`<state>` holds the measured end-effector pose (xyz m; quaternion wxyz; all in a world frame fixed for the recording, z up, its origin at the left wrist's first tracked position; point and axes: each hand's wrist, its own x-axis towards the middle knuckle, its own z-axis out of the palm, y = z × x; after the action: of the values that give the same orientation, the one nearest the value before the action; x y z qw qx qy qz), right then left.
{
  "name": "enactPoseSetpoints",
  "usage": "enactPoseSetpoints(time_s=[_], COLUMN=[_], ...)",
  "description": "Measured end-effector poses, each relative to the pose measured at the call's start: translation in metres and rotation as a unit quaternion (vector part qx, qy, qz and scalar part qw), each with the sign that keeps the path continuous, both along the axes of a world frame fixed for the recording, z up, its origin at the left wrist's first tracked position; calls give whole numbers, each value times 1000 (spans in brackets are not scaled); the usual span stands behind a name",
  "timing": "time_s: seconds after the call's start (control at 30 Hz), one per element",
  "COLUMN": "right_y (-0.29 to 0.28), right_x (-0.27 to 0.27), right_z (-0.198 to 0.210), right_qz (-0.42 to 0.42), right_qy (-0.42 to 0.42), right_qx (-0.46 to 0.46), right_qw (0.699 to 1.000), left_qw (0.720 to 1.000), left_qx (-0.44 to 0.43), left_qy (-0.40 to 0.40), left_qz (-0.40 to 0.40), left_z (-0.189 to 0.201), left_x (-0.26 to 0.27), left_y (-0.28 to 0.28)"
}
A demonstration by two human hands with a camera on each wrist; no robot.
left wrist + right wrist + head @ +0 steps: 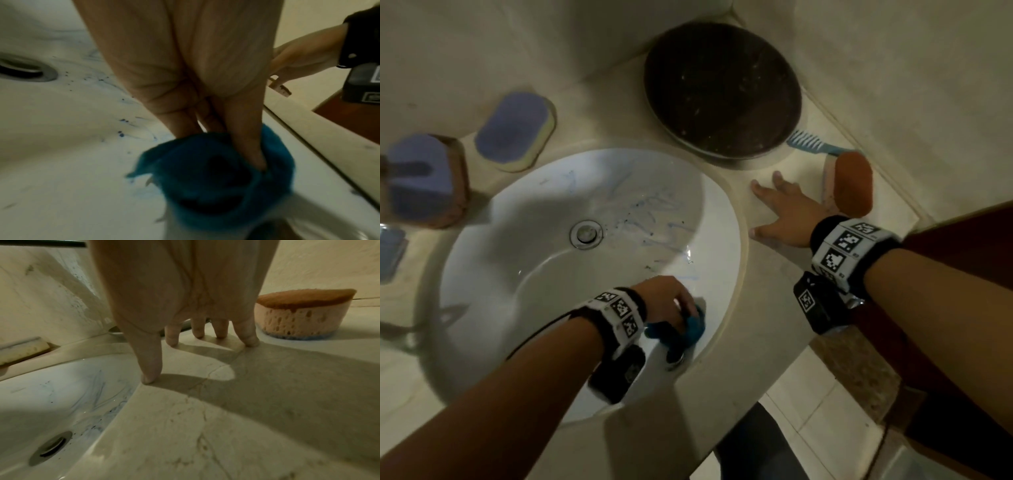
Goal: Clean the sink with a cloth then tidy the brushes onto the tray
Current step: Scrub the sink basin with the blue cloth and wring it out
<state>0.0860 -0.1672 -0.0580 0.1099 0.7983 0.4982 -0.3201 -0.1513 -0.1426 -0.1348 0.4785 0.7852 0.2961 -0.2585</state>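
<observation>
To my left sit two purple-topped sponges (515, 132) (424, 180) on the beige marble counter (774, 308). Below the counter's edge I see pale floor tiles (818, 421).

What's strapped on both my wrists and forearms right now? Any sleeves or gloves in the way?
No gloves or sleeves: both forearms and hands are bare. Each wrist has a black band carrying white blocks printed with black square markers, the left wrist band and the right wrist band. A black boxy camera unit hangs under each, and a thin dark cable runs along the left forearm.
</observation>
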Motion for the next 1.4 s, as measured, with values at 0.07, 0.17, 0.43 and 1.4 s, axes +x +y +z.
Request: enactPoseSetpoints(time_s=[0.07,0.17,0.43,1.4], right_y=[-1,0,-1,26], right_x=[1,4,2,22], right_z=[-2,-4,1,-14], right_qz=[0,2,-2,-31], right_qy=[1,-3,4,-29], right_qx=[-1,1,4,7], right_qw=[1000,1000,1000,999], left_qw=[990,954,979,846], left_qx=[-2,4,-61,46], left_qy=[-85,-172,-112,-167], left_qz=[116,246,159,504], left_z=[0,4,5,-11], left_x=[25,63,31,92], left_y=[3,9,-8,39])
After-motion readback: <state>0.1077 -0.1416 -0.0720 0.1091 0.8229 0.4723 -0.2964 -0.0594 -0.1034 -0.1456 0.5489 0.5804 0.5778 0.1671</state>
